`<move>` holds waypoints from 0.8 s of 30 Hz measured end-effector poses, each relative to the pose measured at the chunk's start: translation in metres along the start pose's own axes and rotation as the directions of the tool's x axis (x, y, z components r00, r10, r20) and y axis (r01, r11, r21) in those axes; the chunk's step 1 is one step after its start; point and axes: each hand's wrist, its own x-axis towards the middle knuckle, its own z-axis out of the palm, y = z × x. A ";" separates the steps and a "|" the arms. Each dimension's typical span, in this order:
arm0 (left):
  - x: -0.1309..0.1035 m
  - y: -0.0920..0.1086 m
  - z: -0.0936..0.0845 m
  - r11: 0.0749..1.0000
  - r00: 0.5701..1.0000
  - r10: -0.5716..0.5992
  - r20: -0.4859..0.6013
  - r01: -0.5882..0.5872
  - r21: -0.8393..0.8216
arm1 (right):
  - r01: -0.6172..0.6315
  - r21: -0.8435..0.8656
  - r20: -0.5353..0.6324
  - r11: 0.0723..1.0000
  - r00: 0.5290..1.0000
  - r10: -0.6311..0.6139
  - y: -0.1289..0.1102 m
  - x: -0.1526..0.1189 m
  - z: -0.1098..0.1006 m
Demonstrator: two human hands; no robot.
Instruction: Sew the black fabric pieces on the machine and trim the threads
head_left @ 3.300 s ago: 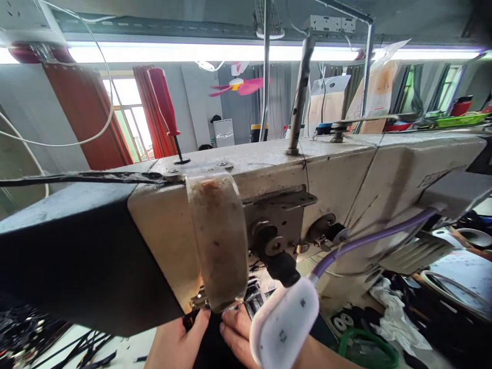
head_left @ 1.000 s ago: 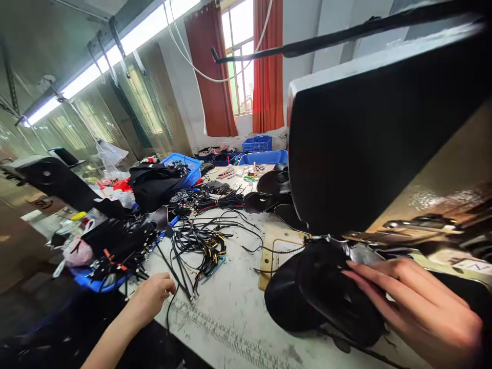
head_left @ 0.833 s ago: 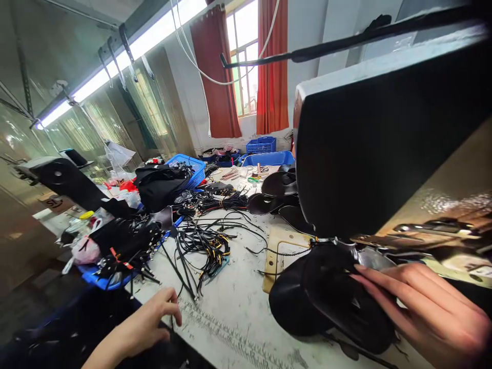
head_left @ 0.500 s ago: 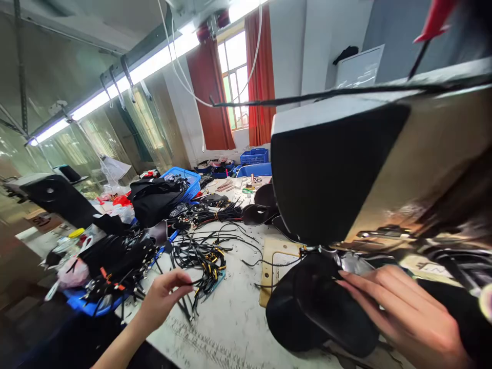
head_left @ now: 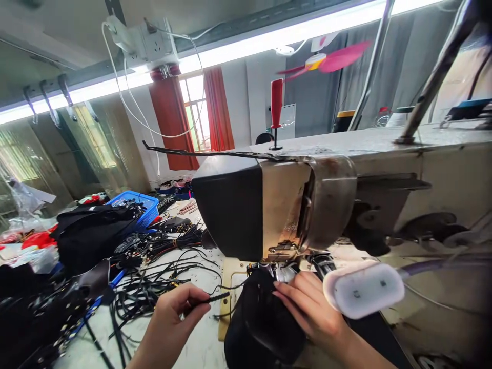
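Observation:
Pinched between thumb and fingers of my left hand [head_left: 179,318] is the end of a thin black cord [head_left: 220,296], just left of the sewing machine's needle area. My right hand [head_left: 307,307] lies with fingers stretched out on a black fabric piece [head_left: 265,323], close to the presser foot. That fabric sits under the head of the sewing machine [head_left: 230,210]. A tangle of black cords [head_left: 142,292] spreads over the white table to the left of my left hand.
A white lamp [head_left: 369,289] hangs beside my right hand. Behind the cords are a blue basket [head_left: 148,210] and a heap of black fabric [head_left: 92,230]. A red screwdriver [head_left: 276,102] stands on the machine top, and a long black rod [head_left: 200,152] juts out leftward.
The view has turned to the right. My left hand has moved from the cord pile toward the machine and now holds a cord end. My right hand remains on the black fabric.

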 end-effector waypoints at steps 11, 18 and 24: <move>0.057 0.043 0.028 0.999 0.957 0.033 0.288 -0.023 -0.039 | 0.176 0.015 0.007 0.984 0.984 -0.176 -0.003 0.013 -0.006; 0.084 0.064 0.059 0.993 0.945 -0.112 0.306 0.115 0.006 | 0.023 0.087 -0.050 0.996 0.999 -0.018 0.011 -0.003 -0.003; 0.078 0.063 0.068 0.981 0.957 -0.193 0.215 0.186 0.050 | -0.026 0.165 0.255 0.986 0.967 -0.017 0.023 -0.005 -0.012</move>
